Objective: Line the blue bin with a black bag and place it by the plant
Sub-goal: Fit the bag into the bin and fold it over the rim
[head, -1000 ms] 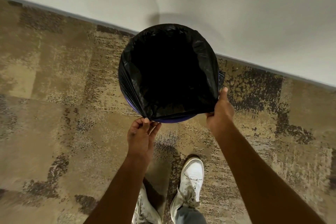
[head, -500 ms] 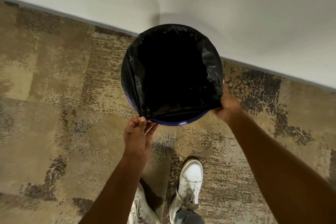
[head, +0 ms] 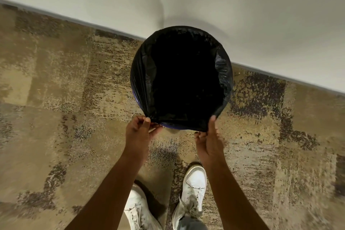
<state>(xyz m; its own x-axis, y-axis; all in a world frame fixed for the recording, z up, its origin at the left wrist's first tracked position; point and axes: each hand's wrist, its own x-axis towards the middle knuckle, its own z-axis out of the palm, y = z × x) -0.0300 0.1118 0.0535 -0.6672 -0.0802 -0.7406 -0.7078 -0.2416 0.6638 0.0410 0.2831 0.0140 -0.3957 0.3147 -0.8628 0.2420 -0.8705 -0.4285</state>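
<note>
A round blue bin [head: 172, 126] stands on the carpet close to the wall, seen from above. A black bag [head: 143, 80] lines it and is folded over the rim, so only a thin blue strip shows at the near edge. My left hand [head: 139, 131] pinches the bag's edge at the near left of the rim. My right hand [head: 210, 141] grips the folded bag edge at the near right. No plant is in view.
Patterned tan and dark carpet [head: 65, 117] covers the floor. A pale wall [head: 261, 15] with a grey baseboard [head: 74, 19] runs diagonally behind the bin. My two white shoes [head: 192, 190] are just below the hands.
My right hand has moved from the right side of the rim round to the near edge. More of the bag now covers the rim there. My left hand keeps its pinch.
</note>
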